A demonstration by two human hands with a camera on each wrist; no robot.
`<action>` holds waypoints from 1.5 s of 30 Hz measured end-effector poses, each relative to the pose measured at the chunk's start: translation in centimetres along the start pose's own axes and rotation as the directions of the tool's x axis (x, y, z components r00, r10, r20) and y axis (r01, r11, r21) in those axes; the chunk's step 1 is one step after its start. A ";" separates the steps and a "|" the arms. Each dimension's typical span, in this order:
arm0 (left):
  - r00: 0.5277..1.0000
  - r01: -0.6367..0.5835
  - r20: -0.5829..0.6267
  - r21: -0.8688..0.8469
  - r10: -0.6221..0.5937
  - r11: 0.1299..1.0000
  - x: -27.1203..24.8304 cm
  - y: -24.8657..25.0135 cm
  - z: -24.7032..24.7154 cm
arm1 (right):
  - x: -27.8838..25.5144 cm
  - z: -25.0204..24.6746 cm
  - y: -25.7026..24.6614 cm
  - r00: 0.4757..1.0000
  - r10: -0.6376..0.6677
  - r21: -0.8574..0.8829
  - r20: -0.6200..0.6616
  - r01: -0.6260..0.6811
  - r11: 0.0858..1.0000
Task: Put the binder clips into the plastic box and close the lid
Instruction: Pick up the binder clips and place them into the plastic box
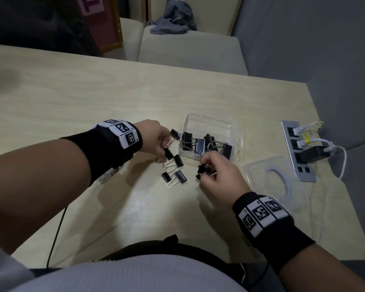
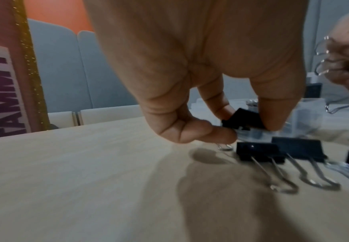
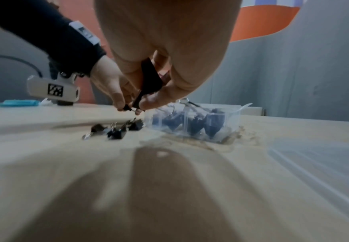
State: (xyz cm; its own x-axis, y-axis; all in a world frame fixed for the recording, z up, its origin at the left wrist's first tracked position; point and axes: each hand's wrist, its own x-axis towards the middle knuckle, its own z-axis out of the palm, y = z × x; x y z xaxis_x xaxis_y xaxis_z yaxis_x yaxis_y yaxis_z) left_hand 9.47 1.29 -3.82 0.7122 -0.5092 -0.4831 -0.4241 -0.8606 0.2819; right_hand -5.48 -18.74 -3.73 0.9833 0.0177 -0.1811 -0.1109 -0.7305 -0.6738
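- Your left hand (image 1: 156, 137) pinched one binder clip (image 1: 175, 134) beside the plastic box (image 1: 236, 131).
- Your right hand (image 1: 219, 175) gripped clips (image 1: 203, 169); three loose clips (image 1: 178, 161) lay on the surface (image 1: 72, 102).
- Release above the opening; the lid (image 1: 270, 175) lay apart.

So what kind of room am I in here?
Probably an office or meeting room: a long pale wood-look table with a built-in socket strip, cushioned bench seating and grey padded wall panels behind it.
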 end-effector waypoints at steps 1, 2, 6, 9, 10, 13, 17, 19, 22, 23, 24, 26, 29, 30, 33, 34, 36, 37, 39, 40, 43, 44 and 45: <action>1.000 0.006 -0.022 -0.020 -0.006 1.000 0.1 -0.2 -0.3 | 0.2 -0.5 -0.3 0.999 0.013 0.065 -0.042 -0.010 0.998; 0.999 0.010 -0.045 -0.045 -0.012 0.999 0.1 -0.4 -0.7 | 0.6 -1.0 -0.5 0.995 0.035 0.136 -0.090 -0.023 0.990; 0.994 0.010 -0.102 -0.200 -0.031 0.980 0.6 -0.5 -2.6 | 3.6 -3.2 -0.5 0.932 0.180 0.326 -0.314 -0.072 0.943; 0.986 -0.024 -0.163 -0.326 -0.032 0.945 1.4 0.9 -3.9 | 6.4 -4.1 0.3 0.888 0.296 0.383 -0.353 -0.152 0.911; 0.982 -0.035 -0.186 -0.357 -0.035 0.933 1.8 1.5 -4.2 | 7.1 -4.4 0.4 0.883 0.308 0.378 -0.355 -0.166 0.911; 0.970 -0.070 -0.241 -0.426 -0.038 0.902 3.1 3.7 -4.7 | 8.9 -5.1 0.6 0.874 0.315 0.334 -0.371 -0.191 0.923; 0.955 -0.094 -0.291 -0.496 -0.063 0.863 4.5 5.3 -4.4 | 10.6 -5.7 1.2 0.888 0.360 0.249 -0.286 -0.294 0.923; 0.952 -0.098 -0.301 -0.476 -0.058 0.874 4.6 5.1 -4.0 | 10.8 -5.9 1.4 0.912 0.357 0.116 -0.203 -0.339 0.933; 0.948 -0.072 -0.313 -0.373 -0.052 0.925 4.2 3.9 -3.3 | 10.4 -6.2 1.6 0.924 0.344 -0.021 -0.167 -0.352 0.936; 0.949 -0.062 -0.313 -0.330 -0.047 0.942 4.1 3.5 -3.0 | 10.3 -6.3 1.7 0.924 0.344 -0.044 -0.170 -0.356 0.934; 0.950 -0.057 -0.309 -0.290 -0.037 0.955 3.9 3.1 -2.8 | 10.1 -6.2 1.6 0.924 0.338 -0.074 -0.181 -0.356 0.932; 0.955 -0.044 -0.296 -0.234 -0.028 0.971 3.7 2.3 -2.2 | 9.5 -6.0 1.1 0.931 0.292 -0.125 -0.219 -0.323 0.938; 0.963 0.019 -0.263 -0.169 -0.063 0.985 3.4 1.3 -1.2 | 7.2 -4.5 -0.8 0.963 0.112 -0.157 -0.245 -0.153 0.976; 0.969 0.035 -0.237 -0.124 -0.064 0.992 3.2 1.1 -0.8 | 6.2 -3.6 -1.5 0.976 0.025 -0.185 -0.216 -0.066 0.981; 0.987 -0.021 -0.160 0.034 0.026 0.999 2.4 0.8 0.4 | 3.5 -0.3 -2.5 0.981 -0.189 -0.313 0.051 0.195 0.929; 0.987 -0.059 -0.145 0.086 0.071 0.995 2.1 0.7 0.8 | 3.0 0.8 -2.4 0.962 -0.219 -0.372 0.165 0.266 0.889; 0.987 -0.084 -0.121 0.171 0.106 0.982 1.5 0.5 1.2 | 2.6 2.5 -1.9 0.921 -0.189 -0.466 0.340 0.340 0.817; 0.988 -0.081 -0.111 0.208 0.106 0.975 1.3 0.4 1.2 | 2.4 3.0 -1.7 0.913 -0.139 -0.497 0.384 0.332 0.802; 0.993 -0.064 -0.079 0.258 0.087 0.964 0.9 0.2 1.2 | 2.1 3.6 -1.2 0.910 -0.073 -0.520 0.408 0.297 0.801; 0.996 -0.057 -0.057 0.263 0.074 0.963 0.9 0.1 1.1 | 2.0 3.7 -1.0 0.914 -0.065 -0.520 0.400 0.285 0.805; 1.000 -0.018 0.016 0.257 0.014 0.966 0.7 0.1 0.9 | 1.5 3.8 -0.8 0.937 -0.061 -0.515 0.343 0.242 0.822; 1.000 -0.002 0.024 0.257 -0.004 0.966 0.7 0.1 1.0 | 1.4 3.7 -0.8 0.945 -0.058 -0.518 0.321 0.226 0.825; 0.999 0.010 0.030 0.267 -0.019 0.964 0.6 0.2 1.0 | 1.3 3.6 -0.7 0.951 -0.054 -0.522 0.304 0.213 0.826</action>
State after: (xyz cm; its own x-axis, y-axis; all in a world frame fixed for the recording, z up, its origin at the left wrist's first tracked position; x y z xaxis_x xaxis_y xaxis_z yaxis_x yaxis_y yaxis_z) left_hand 9.25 0.85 -4.86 0.7031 -0.4928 -0.5127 -0.5509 -0.8333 0.0454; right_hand -4.61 -15.69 -6.06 0.8974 0.2636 -0.3539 0.1937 -0.9559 -0.2210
